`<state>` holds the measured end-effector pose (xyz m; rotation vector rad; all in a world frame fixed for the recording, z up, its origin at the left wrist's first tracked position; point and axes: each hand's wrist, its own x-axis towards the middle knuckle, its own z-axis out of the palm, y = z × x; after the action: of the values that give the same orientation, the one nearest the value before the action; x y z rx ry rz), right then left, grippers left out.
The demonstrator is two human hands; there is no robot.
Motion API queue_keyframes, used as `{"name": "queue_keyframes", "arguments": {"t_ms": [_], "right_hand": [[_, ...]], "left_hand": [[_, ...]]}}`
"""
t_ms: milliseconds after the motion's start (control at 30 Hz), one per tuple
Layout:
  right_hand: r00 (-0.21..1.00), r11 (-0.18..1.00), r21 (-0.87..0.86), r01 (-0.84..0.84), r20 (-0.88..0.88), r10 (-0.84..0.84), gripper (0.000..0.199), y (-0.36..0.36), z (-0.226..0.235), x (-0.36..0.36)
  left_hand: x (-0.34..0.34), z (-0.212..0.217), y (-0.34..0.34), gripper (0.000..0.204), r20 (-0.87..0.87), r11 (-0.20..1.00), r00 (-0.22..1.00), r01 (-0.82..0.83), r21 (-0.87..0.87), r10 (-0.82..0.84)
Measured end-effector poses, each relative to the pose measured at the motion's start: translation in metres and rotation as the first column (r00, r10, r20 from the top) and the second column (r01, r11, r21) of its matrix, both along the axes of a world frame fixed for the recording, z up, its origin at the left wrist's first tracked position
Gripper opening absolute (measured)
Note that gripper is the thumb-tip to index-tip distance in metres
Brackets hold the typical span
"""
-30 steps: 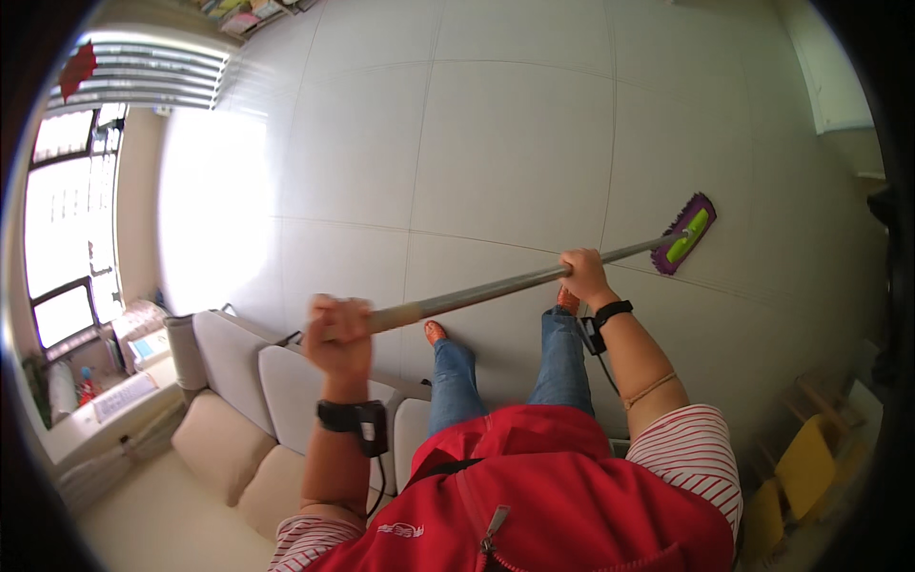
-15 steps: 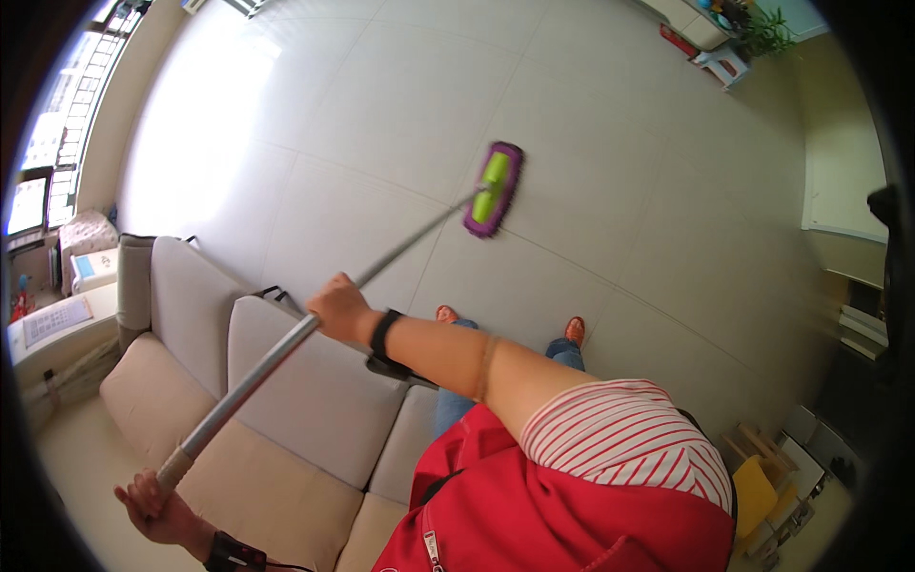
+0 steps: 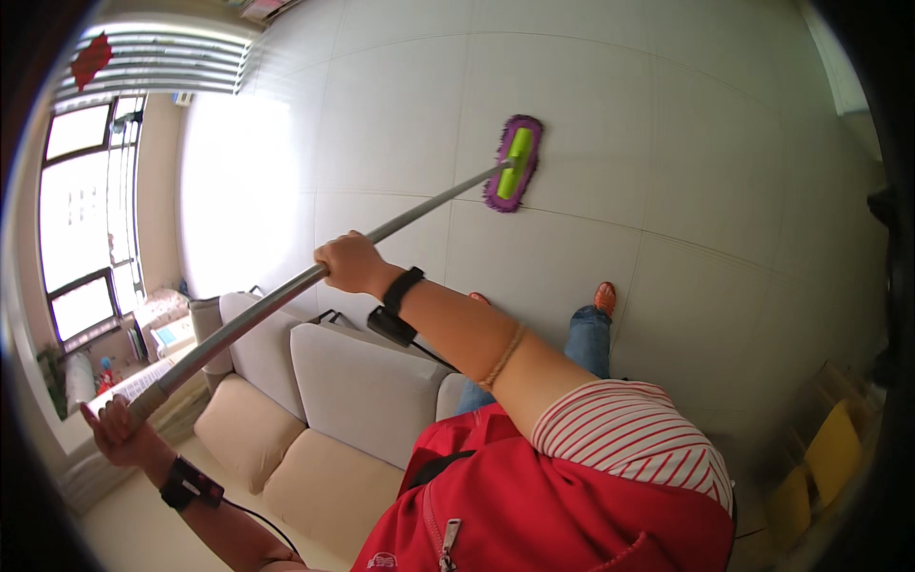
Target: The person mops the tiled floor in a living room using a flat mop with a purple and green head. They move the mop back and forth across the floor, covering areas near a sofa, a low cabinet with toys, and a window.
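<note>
A flat mop (image 3: 516,162) with a purple fringed pad and a green plate lies on the tiled floor ahead of me. Its long grey metal pole (image 3: 250,315) slants down toward the lower left. My right hand (image 3: 353,263) is wrapped around the middle of the pole. At the pole's near end, my left hand (image 3: 124,431) grips the wrapped handle, with one finger sticking out. Both wrists wear black bands with small boxes on them.
A sofa with grey backs (image 3: 360,393) and beige cushions (image 3: 248,419) stands at the lower left, close beside me. Beyond it are a window (image 3: 84,205) and a low ledge with items. Yellow chairs (image 3: 831,456) stand at the lower right. My feet are on pale floor tiles (image 3: 562,71).
The view has turned toward the window, showing more of it and the slatted rack. The mop head sits slightly farther up and right in view. Both hands keep their hold on the pole.
</note>
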<state>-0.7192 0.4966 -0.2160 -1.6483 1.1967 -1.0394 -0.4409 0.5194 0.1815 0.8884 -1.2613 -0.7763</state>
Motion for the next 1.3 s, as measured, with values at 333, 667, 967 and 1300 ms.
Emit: {"name": "queue_keyframes", "arguments": {"t_ms": [333, 667, 967, 1300], "right_hand": [[0.912, 0.944, -0.031, 0.329, -0.248, -0.326, 0.009, 0.158, -0.100, -0.247], [0.776, 0.940, 0.264, -0.214, -0.539, 0.328, 0.005, 0.196, -0.127, 0.000], [0.315, 0.383, 0.225, -0.896, -0.287, 0.905, 0.007, 0.216, -0.074, 0.293], [0.147, 0.768, 0.476, -0.428, -0.802, 0.578, 0.010, -0.027, -0.212, 0.118]], "left_hand": [[-0.191, -0.199, 0.049, 0.021, -0.348, 0.919, 0.922, 0.275, 0.281, -0.169], [0.071, -0.241, 0.237, 0.024, -0.581, 0.853, 0.753, 0.052, 0.520, 0.309], [0.241, -0.127, 0.429, 0.030, -0.290, 0.658, 0.591, -0.660, 0.363, 0.753], [0.154, -0.391, 0.190, 0.005, -0.621, 0.756, 0.474, -0.164, 0.633, 0.623]]}}
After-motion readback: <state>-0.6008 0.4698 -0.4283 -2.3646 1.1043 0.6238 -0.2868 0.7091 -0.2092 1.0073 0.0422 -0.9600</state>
